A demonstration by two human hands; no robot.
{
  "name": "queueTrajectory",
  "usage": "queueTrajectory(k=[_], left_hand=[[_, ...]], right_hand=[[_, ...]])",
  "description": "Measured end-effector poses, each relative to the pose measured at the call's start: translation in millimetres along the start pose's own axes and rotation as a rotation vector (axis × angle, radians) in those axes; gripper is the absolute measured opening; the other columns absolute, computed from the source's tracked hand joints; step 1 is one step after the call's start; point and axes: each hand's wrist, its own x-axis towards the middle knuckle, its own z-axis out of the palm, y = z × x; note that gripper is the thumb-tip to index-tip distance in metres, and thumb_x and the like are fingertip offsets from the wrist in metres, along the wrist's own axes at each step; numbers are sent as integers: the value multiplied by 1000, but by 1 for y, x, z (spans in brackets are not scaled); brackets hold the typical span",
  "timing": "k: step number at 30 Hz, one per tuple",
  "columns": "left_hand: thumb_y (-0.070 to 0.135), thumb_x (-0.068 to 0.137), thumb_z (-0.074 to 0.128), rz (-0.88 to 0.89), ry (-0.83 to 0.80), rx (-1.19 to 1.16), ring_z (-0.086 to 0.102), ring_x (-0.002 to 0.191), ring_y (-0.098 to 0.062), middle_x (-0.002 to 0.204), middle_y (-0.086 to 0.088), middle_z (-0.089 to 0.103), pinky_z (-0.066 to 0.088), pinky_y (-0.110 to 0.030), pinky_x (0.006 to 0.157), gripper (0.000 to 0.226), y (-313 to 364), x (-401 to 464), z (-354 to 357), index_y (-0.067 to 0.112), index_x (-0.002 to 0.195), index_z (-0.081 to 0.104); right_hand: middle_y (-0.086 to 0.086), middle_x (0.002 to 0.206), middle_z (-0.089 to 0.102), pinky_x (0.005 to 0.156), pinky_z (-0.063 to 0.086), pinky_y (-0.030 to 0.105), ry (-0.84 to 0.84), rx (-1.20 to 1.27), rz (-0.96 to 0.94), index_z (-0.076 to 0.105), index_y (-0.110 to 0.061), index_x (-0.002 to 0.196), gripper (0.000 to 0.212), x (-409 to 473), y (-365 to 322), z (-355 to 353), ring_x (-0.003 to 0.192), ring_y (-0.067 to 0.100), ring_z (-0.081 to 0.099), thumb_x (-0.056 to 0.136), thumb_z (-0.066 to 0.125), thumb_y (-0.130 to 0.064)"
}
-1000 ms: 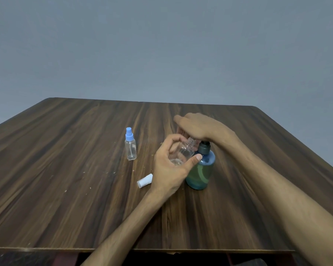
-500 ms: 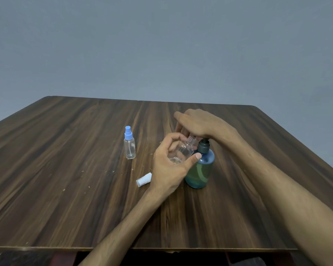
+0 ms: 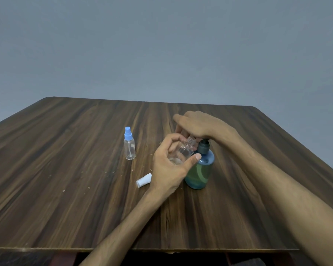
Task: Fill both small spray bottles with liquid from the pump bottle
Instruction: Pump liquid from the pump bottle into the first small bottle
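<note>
On my feed, my left hand (image 3: 168, 169) is curled round an open spray bottle (image 3: 182, 152), thumb on the near side and fingers wrapped over the far side, holding it tilted above the table (image 3: 65, 189) with its threaded neck pointing up and to the right. The bottle is clear plastic with its top off, and I see only a little clear liquid pooled at its low end; the rest looks see-through.

The neck sits just under my right hand (image 3: 198, 124), right beside the pump bottle (image 3: 200, 169). That hand lies palm-down over the pump head, resting on it with fingers reaching forward over the small bottle's mouth. The nozzle itself is hidden under the hand, so I cannot tell whether anything is coming out.

The pump bottle stands upright on the table, right of centre. It is translucent blue with a dark grey collar, and a greenish liquid fills roughly the lower half, with the upper part a clearer blue.

The second spray bottle (image 3: 129, 145) stands upright well to the left, apart from both hands. It is clear with a light blue spray top on, a thin tube visible inside, and I cannot make out any liquid in it.

A white cap (image 3: 143, 180) lies on its side on the table, just beside my left wrist.
</note>
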Motion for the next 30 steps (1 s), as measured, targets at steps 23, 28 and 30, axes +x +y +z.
queueTrajectory(k=[23,28,30], left_hand=[[11,78,92,-24,0,-32,80,95,-31,99,-8,81,64,-48,89,42,-1,2,1,9,111,64],[10,79,91,-13,-6,-21,80,96,-26,100,-9,81,65,-39,89,42,1,2,1,11,111,64],[10,79,92,-12,-5,-20,80,96,-26,100,-9,81,65,-40,89,43,0,2,2,7,112,64]], right_hand=[[8,81,73,81,51,43,-71,-34,-2,58,-20,58,56,1,-3,3,76,27,63,103,31,-40],[9,82,78,79,50,41,-69,0,-28,64,-16,68,56,1,0,2,76,26,64,105,30,-39],[7,71,72,76,46,42,-91,-28,-32,55,-16,60,55,1,-2,5,74,27,59,105,31,-36]])
